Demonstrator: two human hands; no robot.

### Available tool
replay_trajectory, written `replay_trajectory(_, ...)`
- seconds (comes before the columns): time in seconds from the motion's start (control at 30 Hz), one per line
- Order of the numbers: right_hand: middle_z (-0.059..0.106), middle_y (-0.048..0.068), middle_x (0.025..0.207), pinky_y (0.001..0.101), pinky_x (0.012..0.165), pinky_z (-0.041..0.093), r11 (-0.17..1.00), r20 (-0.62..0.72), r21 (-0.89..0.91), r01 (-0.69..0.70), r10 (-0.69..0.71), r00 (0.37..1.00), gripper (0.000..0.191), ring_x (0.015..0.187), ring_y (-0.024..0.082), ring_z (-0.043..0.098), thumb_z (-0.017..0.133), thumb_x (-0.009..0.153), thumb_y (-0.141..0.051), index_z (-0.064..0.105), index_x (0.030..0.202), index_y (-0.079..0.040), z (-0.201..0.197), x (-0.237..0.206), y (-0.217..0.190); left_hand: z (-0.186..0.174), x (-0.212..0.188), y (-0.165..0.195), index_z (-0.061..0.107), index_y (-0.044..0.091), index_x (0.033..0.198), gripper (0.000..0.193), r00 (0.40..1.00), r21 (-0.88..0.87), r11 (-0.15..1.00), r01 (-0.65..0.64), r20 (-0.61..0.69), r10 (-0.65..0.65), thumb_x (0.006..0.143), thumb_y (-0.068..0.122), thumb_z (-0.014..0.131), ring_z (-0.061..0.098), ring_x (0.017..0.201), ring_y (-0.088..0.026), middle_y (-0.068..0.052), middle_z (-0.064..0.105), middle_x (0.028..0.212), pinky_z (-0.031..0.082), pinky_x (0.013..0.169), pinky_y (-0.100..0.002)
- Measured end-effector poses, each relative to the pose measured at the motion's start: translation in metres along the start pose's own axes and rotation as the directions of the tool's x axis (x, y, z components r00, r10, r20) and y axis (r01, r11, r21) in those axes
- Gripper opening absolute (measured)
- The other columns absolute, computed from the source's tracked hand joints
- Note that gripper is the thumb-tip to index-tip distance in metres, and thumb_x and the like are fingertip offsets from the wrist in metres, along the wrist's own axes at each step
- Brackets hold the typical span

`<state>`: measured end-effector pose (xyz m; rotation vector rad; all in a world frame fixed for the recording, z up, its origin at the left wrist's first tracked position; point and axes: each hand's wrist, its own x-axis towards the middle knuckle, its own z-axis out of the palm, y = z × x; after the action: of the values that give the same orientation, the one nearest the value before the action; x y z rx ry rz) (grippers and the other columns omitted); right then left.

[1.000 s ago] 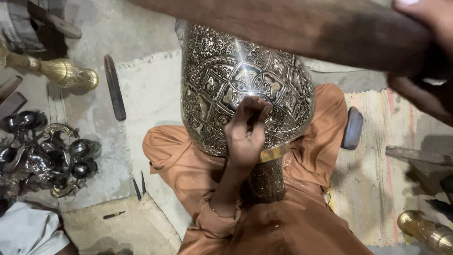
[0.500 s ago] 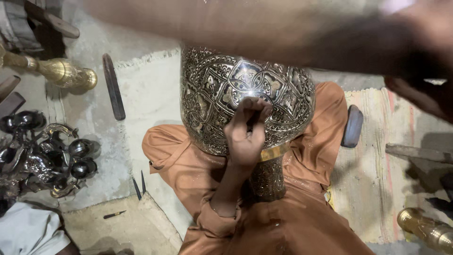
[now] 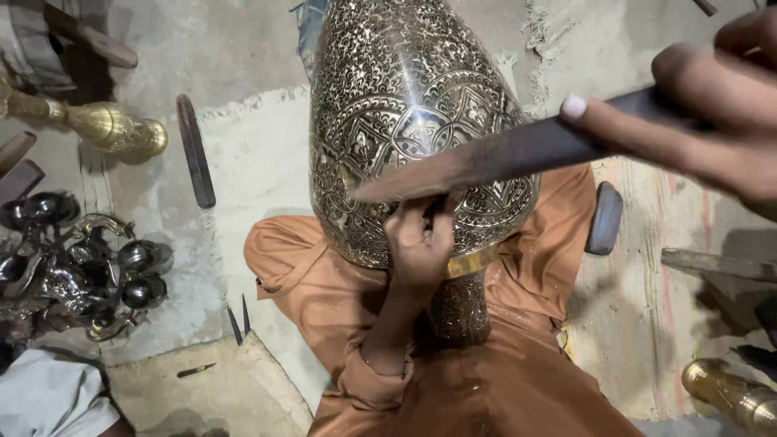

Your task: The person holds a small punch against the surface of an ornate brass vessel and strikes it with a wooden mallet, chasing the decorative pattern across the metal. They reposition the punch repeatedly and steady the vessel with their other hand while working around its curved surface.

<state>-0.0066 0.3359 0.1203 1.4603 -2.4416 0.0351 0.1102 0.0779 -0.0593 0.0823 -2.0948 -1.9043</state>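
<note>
A large brass vase (image 3: 405,105), covered in fine engraved patterns, lies across my lap with its neck towards me. My left hand (image 3: 419,247) rests on its lower body, fingers pinched on a thin chisel (image 3: 429,212) set against the metal. My right hand (image 3: 716,113) comes in from the upper right, gripping a long dark wooden striker (image 3: 502,158). The striker's tip hangs just above the left hand and the chisel head. Orange clothing (image 3: 518,380) covers my legs under the vase.
On the floor to the left lie a smaller brass vase (image 3: 113,125), a dark flat tool (image 3: 196,162) and a heap of dark metal pieces (image 3: 81,267). Two thin chisels (image 3: 239,316) lie beside my knee. Another brass piece (image 3: 728,396) sits bottom right, and a dark block (image 3: 605,218) lies by my right leg.
The wooden striker has swung down from the top of the view to just over the chisel. The view has tilted, showing more of the vase. The left hand has stayed in place.
</note>
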Motion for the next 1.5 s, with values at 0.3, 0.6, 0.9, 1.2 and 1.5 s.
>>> replay_trajectory(0.3,0.069,0.013,0.103,0.0415,0.077,0.051,0.996,-0.008,-0.079,0.037,-0.038,0.999,0.064,0.085,0.028,0.06,0.085,0.081,-0.004,0.066,0.141,-0.007,-0.011,0.018,-0.01,-0.001,-0.002,0.012,0.064,0.001,0.12,0.017,0.976,0.019,0.979,-0.202,-0.082,0.203,0.103,-0.004,0.068,0.071,0.087,-0.012,-0.011,0.074,0.106,0.059,0.071,-0.026)
replay_trajectory(0.6,0.072,0.015,0.099,0.0394,0.072,0.053,0.981,0.067,-0.173,0.083,-0.072,0.995,0.074,0.08,0.029,0.063,0.086,0.06,-0.004,0.07,0.132,-0.012,-0.024,0.029,-0.022,-0.001,-0.002,0.011,0.07,0.0,0.112,0.013,0.998,0.018,0.999,-0.026,-0.062,0.028,0.099,-0.002,0.073,0.062,0.061,-0.009,-0.008,0.079,0.093,0.046,0.051,-0.024)
replay_trajectory(0.9,0.072,0.02,0.101,0.0425,0.071,0.055,0.988,0.037,-0.126,0.085,-0.081,0.996,0.069,0.08,0.033,0.065,0.083,0.065,0.0,0.07,0.133,-0.008,-0.023,0.029,-0.022,0.0,-0.003,0.0,0.065,-0.001,0.12,0.02,0.971,0.051,0.974,-0.221,-0.084,0.224,0.1,-0.003,0.065,0.067,0.07,-0.006,-0.009,0.072,0.098,0.052,0.054,-0.021)
replay_trajectory(1.2,0.072,0.014,0.098,0.0377,0.071,0.054,0.99,0.068,-0.135,0.037,-0.027,0.997,0.062,0.079,0.026,0.064,0.081,0.073,-0.007,0.072,0.134,-0.01,-0.021,0.025,-0.028,-0.003,-0.007,0.004,0.066,-0.003,0.117,0.016,0.988,-0.016,0.99,-0.139,-0.068,0.137,0.102,-0.002,0.066,0.067,0.071,-0.01,-0.011,0.075,0.102,0.053,0.058,-0.024)
replay_trajectory(1.5,0.073,0.015,0.101,0.0378,0.075,0.055,0.98,0.047,-0.184,0.07,-0.062,0.997,0.062,0.083,0.027,0.065,0.079,0.074,-0.008,0.071,0.135,-0.014,-0.022,0.025,-0.028,-0.004,-0.007,0.008,0.064,-0.003,0.115,0.017,0.988,0.026,0.991,-0.13,-0.084,0.131,0.099,-0.005,0.068,0.066,0.076,-0.011,-0.008,0.072,0.097,0.054,0.066,-0.025)
